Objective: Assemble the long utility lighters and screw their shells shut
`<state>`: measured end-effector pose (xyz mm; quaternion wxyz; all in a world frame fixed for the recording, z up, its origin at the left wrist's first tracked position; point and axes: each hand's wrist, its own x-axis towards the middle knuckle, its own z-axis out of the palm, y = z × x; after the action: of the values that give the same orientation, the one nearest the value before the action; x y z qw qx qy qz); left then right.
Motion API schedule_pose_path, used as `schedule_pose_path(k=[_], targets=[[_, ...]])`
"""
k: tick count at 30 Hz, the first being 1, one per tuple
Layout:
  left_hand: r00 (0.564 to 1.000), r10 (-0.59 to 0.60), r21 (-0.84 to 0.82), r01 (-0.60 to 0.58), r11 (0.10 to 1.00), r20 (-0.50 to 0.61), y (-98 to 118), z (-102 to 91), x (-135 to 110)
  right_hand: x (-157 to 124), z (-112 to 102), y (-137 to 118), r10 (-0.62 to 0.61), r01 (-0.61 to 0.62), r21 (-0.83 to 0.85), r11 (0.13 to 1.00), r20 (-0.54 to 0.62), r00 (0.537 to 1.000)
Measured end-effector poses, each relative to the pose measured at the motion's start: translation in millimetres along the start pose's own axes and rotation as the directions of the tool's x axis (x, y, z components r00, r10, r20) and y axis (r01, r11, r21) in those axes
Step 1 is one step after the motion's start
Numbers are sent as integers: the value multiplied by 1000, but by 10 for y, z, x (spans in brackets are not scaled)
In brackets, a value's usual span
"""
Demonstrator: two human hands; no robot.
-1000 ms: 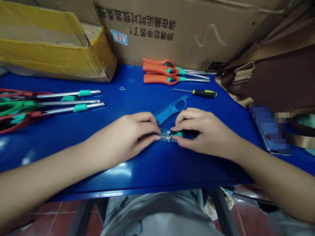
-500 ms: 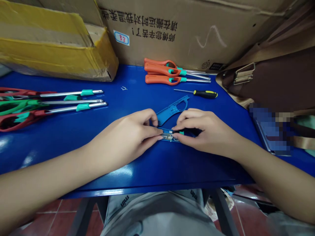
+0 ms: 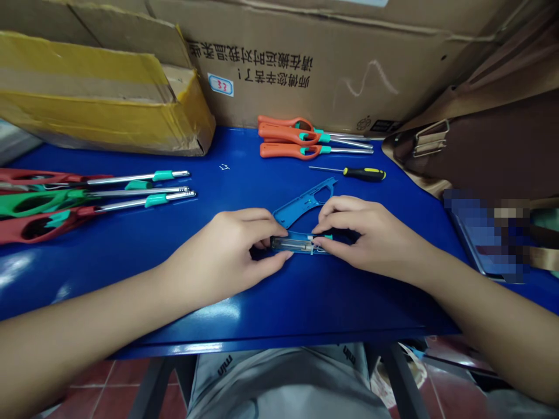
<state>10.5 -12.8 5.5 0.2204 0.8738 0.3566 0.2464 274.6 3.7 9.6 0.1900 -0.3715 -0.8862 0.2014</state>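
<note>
On the blue table [image 3: 279, 302] lies an open blue lighter shell [image 3: 295, 243] with a clear insert and a teal piece in it. My left hand [image 3: 231, 253] is curled around the shell's left end, thumb and fingers pinching it. My right hand [image 3: 367, 235] pinches its right end by the teal piece. A second blue shell half [image 3: 304, 201] lies just behind, between my two hands, touching neither clearly.
Three orange long-nosed lighters [image 3: 301, 137] lie at the back centre, a black-and-yellow screwdriver [image 3: 356, 173] in front of them. Red and green lighters [image 3: 78, 195] lie at the left. Cardboard boxes [image 3: 109, 99] line the back; a brown bag [image 3: 489, 139] and a blurred object stand right.
My left hand slid slightly left, uncovering more of the blue shell and its clear insert. The view tilted down a little. Both hands keep their hold.
</note>
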Motion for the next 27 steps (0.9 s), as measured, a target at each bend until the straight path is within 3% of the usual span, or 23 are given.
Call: schedule_pose_path(k=[7,17,27], targets=[[1000,10,-41,-10,999,1,-60,-29,32,-1,-5,42,23,-23,36,999,-4,1000],[975,-215,-286,222,932,56,-116,57,74,33,14,33,135,-136,245,960,19,991],[999,-50,-63,48,997,-17,14,90,47,47,31,27,104,-102,232,967,5,995]])
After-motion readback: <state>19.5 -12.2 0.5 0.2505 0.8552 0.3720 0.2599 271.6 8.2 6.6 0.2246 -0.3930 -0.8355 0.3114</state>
